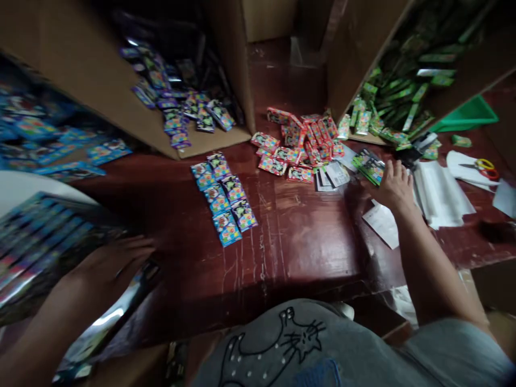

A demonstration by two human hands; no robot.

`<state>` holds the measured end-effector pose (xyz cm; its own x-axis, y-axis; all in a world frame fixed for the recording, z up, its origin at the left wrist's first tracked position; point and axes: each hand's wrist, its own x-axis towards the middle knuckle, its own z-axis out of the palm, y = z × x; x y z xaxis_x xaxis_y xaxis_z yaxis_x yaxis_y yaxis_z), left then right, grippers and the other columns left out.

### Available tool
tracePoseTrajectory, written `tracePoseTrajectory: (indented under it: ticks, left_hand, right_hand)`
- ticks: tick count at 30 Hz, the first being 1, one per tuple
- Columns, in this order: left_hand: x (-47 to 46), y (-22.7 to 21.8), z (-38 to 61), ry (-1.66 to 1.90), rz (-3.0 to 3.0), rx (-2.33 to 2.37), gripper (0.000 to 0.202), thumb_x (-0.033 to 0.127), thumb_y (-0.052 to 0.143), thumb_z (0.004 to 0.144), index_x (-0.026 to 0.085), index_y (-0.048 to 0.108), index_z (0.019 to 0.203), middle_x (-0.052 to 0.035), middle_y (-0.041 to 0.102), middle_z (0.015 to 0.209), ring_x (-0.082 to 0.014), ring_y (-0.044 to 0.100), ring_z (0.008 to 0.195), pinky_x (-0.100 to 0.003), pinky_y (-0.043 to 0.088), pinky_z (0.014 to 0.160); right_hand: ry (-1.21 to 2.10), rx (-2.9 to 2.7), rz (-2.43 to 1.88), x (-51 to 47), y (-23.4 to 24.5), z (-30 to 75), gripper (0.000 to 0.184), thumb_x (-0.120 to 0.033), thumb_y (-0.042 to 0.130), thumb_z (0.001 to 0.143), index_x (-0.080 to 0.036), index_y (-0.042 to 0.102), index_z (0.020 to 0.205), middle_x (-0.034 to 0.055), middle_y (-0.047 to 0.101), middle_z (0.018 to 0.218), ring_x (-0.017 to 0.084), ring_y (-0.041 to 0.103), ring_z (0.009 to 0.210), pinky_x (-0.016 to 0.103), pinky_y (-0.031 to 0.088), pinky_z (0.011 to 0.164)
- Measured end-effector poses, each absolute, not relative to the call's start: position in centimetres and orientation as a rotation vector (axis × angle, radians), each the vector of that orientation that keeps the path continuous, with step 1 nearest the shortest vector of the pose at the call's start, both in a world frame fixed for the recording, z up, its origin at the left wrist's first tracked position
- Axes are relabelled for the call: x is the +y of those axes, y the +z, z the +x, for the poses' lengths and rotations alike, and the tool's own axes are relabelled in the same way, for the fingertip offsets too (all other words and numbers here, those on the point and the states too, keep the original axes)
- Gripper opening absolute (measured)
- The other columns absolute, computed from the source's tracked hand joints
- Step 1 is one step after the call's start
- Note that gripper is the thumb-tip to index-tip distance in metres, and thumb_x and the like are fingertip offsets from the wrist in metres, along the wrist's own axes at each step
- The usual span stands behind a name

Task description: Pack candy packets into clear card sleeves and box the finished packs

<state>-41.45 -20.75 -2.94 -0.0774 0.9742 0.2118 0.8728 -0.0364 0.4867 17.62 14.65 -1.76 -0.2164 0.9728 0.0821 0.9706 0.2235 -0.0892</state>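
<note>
My right hand point(394, 188) is at the right of the table, its fingers and thumb around the edge of a few green packets point(368, 165). My left hand point(108, 263) is low at the left and smeared by motion; its fingers point right. Beside it is a blurred block of blue packets point(44, 242), and a shiny long wrapper point(107, 320) lies under it. I cannot make out whether it grips either one. Between my hands, blue packets point(217, 199) and purple packets point(234, 188) lie flat in two touching columns.
A pile of red packets point(294, 142) lies at the back middle. Cardboard boxes hold purple packets point(173, 118) and green sachets point(399, 102). White sheets point(439, 193), scissors point(486, 166), printed cards point(332, 176) and a green tray point(467, 113) are at the right.
</note>
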Motion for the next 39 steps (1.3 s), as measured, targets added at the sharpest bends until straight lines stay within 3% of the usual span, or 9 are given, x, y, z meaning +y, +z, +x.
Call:
tracePoseTrajectory:
  ticks: [4,9,13,16,19,25,31,36,39]
  left_hand:
    - [-15.9,-1.2,-34.9,0.706,2.102,1.933,0.021,0.034,0.061,0.098,0.044,0.078,0.105,0.0162,0.081,0.114,-0.0218,0.076,0.109,-0.043,0.058,0.106]
    - [-7.4,1.4,-25.2,0.827,2.264,1.619,0.018,0.031,0.061,0.102,0.029,0.078,0.106,0.0013,0.082,0.115,-0.0231,0.075,0.115,-0.046,0.057,0.111]
    - [-3.2,3.2,-16.5,1.091,2.16,1.362,0.019,0.028,0.062,0.104,0.024,0.074,0.118,-0.0058,0.079,0.128,-0.0214,0.072,0.124,-0.044,0.055,0.115]
    - [-1.1,3.6,-11.2,1.299,1.855,1.218,0.053,0.042,0.07,0.101,0.022,0.055,0.148,-0.0152,0.058,0.158,-0.0286,0.056,0.148,-0.048,0.05,0.121]
    - [-0.4,3.3,-9.0,1.411,1.581,1.119,0.069,0.049,0.068,0.101,0.025,0.039,0.158,-0.0131,0.052,0.162,-0.0291,0.049,0.153,-0.044,0.048,0.123]
    - [-5.5,1.2,-12.0,1.262,1.411,1.341,0.034,0.035,0.056,0.106,0.018,0.06,0.135,-0.0089,0.077,0.121,-0.0235,0.073,0.109,-0.039,0.059,0.103]
    - [-11.2,0.8,-15.2,1.173,1.408,1.599,0.035,0.033,0.051,0.107,0.018,0.06,0.137,-0.0094,0.078,0.115,-0.0234,0.075,0.104,-0.037,0.06,0.095]
    - [-14.1,2.1,-17.0,1.053,1.445,1.709,0.033,0.03,0.05,0.106,0.02,0.062,0.135,-0.0089,0.079,0.116,-0.024,0.076,0.104,-0.036,0.06,0.091]
    - [-15.8,2.3,-17.7,0.974,1.431,1.743,0.031,0.029,0.051,0.105,0.019,0.065,0.13,-0.0071,0.08,0.104,-0.0218,0.077,0.091,-0.033,0.059,0.081]
  right_hand:
    - [0.191,-2.597,-1.969,16.5,-2.7,22.8,0.049,-0.046,0.055,0.101,-0.01,0.068,0.13,0.0286,0.073,0.126,0.036,0.071,0.108,0.045,0.05,0.089]
    - [0.069,-2.585,-1.861,18.1,-1.3,22.2,0.03,-0.033,0.054,0.1,-0.016,0.078,0.11,0.0218,0.079,0.096,0.034,0.075,0.087,0.041,0.05,0.076]
    - [-0.049,-2.464,-1.722,17.1,2.4,19.3,0.047,-0.041,0.043,0.108,-0.012,0.075,0.125,0.0253,0.08,0.111,0.031,0.076,0.1,0.037,0.05,0.076]
    - [-0.043,-2.384,-1.487,12.4,5.0,14.7,0.049,-0.041,0.037,0.111,-0.018,0.067,0.142,0.0193,0.076,0.131,0.028,0.074,0.114,0.037,0.054,0.087]
    - [0.377,-2.342,-0.892,7.0,6.6,9.9,0.036,-0.034,0.053,0.107,-0.027,0.069,0.139,0.0085,0.08,0.123,0.025,0.078,0.102,0.04,0.062,0.087]
    - [0.425,-2.395,-0.632,4.9,5.9,5.6,0.036,-0.028,0.062,0.103,-0.025,0.067,0.138,0.0142,0.07,0.138,0.033,0.066,0.13,0.055,0.053,0.111]
    - [0.83,-2.507,-0.534,3.0,3.9,2.7,0.027,-0.037,0.069,0.1,-0.024,0.065,0.123,0.0062,0.075,0.103,0.023,0.073,0.092,0.04,0.061,0.083]
    - [0.674,-2.532,-0.485,2.6,4.7,0.0,0.035,-0.051,0.073,0.095,-0.024,0.068,0.116,0.0109,0.073,0.109,0.031,0.07,0.105,0.047,0.057,0.092]
    - [0.802,-2.705,-0.386,2.6,5.6,-1.2,0.028,-0.051,0.07,0.098,-0.023,0.07,0.103,0.006,0.073,0.093,0.025,0.07,0.085,0.04,0.055,0.077]
